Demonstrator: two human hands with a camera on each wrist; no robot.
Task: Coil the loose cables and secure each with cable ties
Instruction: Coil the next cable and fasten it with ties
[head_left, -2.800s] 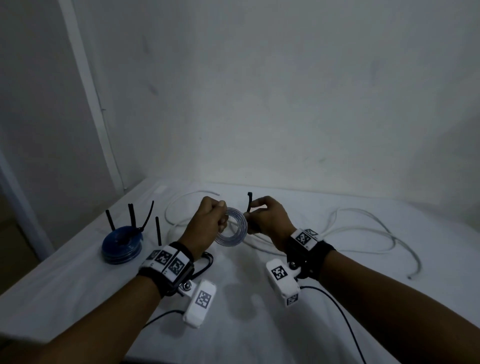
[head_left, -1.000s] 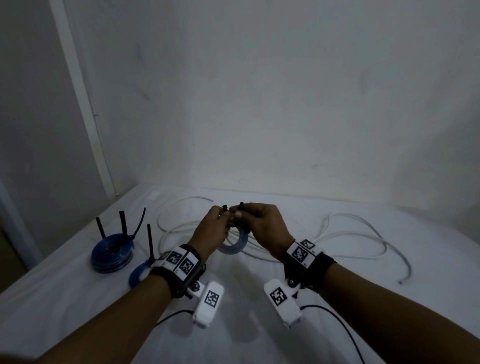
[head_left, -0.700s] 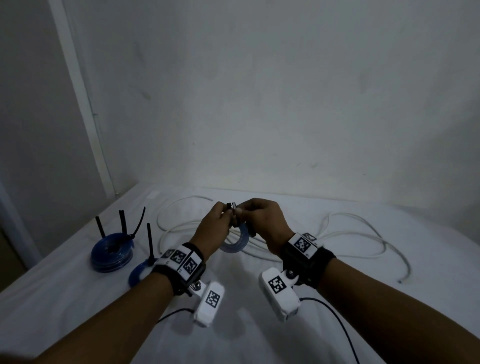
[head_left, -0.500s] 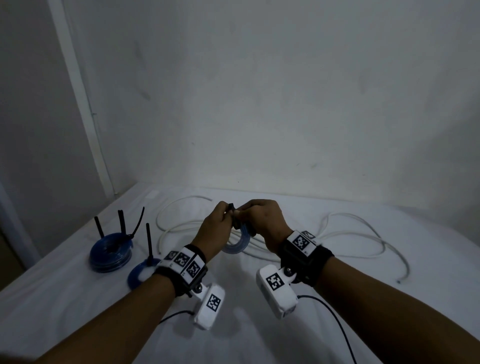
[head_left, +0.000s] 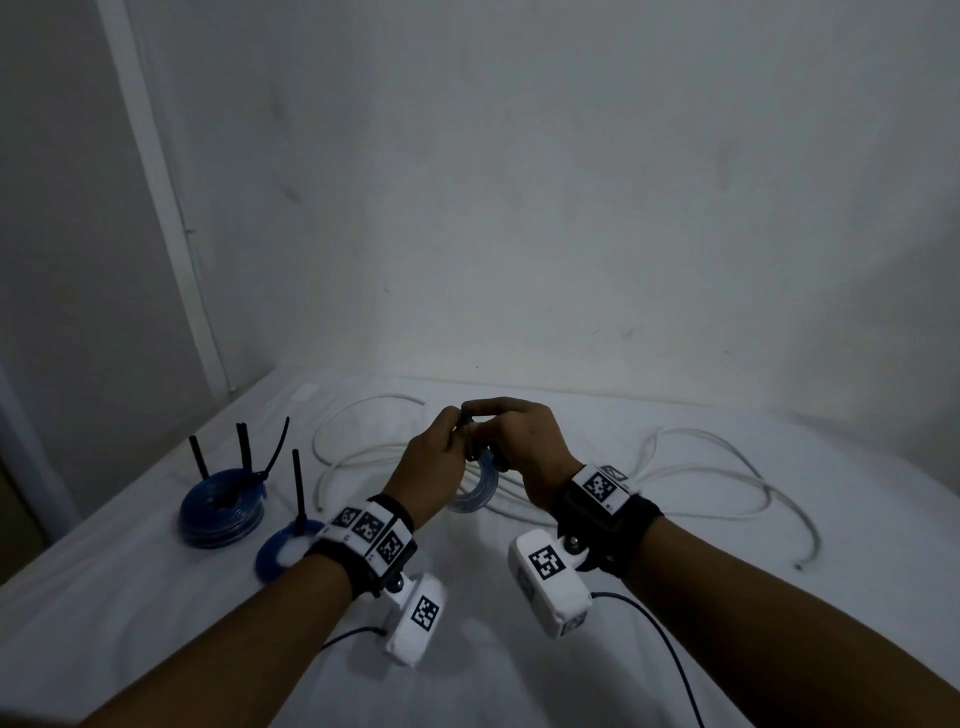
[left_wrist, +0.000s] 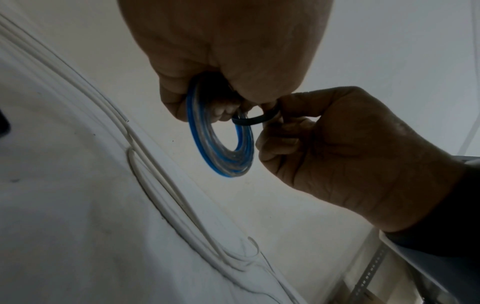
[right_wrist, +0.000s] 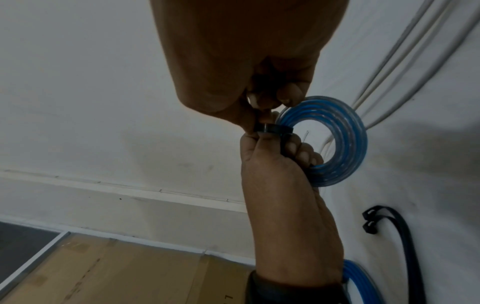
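A small coil of clear-blue cable (head_left: 475, 493) hangs in the air between both hands over the white table (head_left: 519, 675). My left hand (head_left: 434, 460) curls its fingers through the coil (left_wrist: 221, 135) and holds it. A black cable tie (left_wrist: 257, 120) is looped around the coil's strands. My right hand (head_left: 519, 441) pinches the tie (right_wrist: 272, 130) next to my left thumb. The tie's ends are hidden by the fingertips. In the right wrist view the coil (right_wrist: 345, 142) shows several neat turns.
Two tied blue coils (head_left: 222, 512) (head_left: 280, 553) lie at the left with black tie tails standing up. A long loose white cable (head_left: 701, 467) sprawls across the back of the table. Spare black ties (right_wrist: 374, 224) lie on the cloth. A cardboard box (right_wrist: 103, 267) stands off the table's edge.
The hands have come together. The tie that stood upright in my right hand is now bent over the coil and pinched between both hands' fingertips.
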